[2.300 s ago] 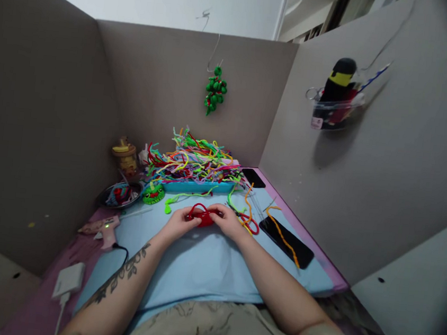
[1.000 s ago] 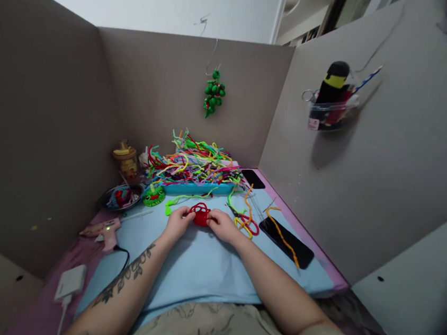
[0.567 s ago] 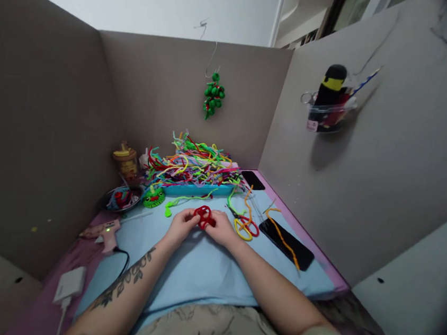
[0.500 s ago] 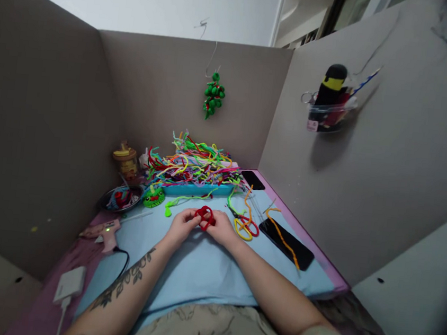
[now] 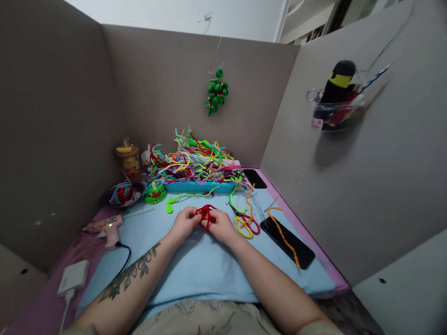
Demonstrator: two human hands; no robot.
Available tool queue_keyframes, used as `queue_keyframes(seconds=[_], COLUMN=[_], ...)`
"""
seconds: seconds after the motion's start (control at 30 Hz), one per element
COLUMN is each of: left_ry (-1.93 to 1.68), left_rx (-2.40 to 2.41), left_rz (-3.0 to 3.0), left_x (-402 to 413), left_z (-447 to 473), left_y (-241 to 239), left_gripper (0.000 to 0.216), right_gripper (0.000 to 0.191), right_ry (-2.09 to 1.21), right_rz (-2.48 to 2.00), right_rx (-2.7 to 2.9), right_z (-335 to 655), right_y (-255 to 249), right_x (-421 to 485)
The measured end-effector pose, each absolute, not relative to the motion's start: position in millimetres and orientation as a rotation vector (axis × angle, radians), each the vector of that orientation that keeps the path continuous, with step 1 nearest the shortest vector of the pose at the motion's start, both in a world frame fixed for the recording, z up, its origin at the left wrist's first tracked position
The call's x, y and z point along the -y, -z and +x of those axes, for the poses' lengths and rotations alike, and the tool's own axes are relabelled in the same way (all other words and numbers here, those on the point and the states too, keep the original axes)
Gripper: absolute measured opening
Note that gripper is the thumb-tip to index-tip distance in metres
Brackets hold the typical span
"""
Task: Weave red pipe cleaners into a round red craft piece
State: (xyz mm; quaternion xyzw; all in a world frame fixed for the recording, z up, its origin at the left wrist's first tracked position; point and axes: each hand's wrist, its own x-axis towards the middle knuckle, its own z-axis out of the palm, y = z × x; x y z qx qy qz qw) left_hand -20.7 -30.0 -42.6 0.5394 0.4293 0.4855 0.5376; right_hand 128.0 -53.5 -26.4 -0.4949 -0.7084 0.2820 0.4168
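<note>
Both hands meet over the light blue mat [image 5: 201, 264] and pinch a small red pipe-cleaner piece [image 5: 205, 214] between them. My left hand [image 5: 184, 223] grips its left side with curled fingers. My right hand [image 5: 221, 226] grips its right side, fingers closed. The red piece stands upright and narrow between the fingertips. Just right of my right hand lie scissors with yellow and red handles [image 5: 246, 225].
A teal tray [image 5: 197, 187] heaped with several coloured pipe cleaners stands behind the hands. A pink glue gun [image 5: 106, 225] and white adapter [image 5: 72, 278] lie left. Two black phones [image 5: 287, 242] [image 5: 254, 178] lie right. A green frog figure [image 5: 155, 193] and dark bowl [image 5: 120, 194] sit back left. Cardboard walls enclose the desk.
The red piece went from lying as a flat loop between my hands to being turned up and squeezed narrow. Both hands stayed in place on the mat.
</note>
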Motion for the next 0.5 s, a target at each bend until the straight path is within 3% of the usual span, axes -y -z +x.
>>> queue_keyframes(seconds=[0.2,0.33,0.5], left_ry=[-1.185,-1.226,-1.189], left_rx=[-1.021,-0.992,-0.942], left_rz=[1.223,1.123,0.732], left_x=[28,23,21], left_z=[-29,-41,-44], left_y=[35,25,20], left_gripper=[0.027,0.031,0.019], right_gripper=[0.011,0.037,0.045], right_ry=[-0.755,-0.838,-0.772], right_rz=[-1.271,-1.128,-1.056], right_rx=[1.783,1.783,1.826], right_z=[130,136,136], right_y=[29,28,24], right_x=[54,55,60])
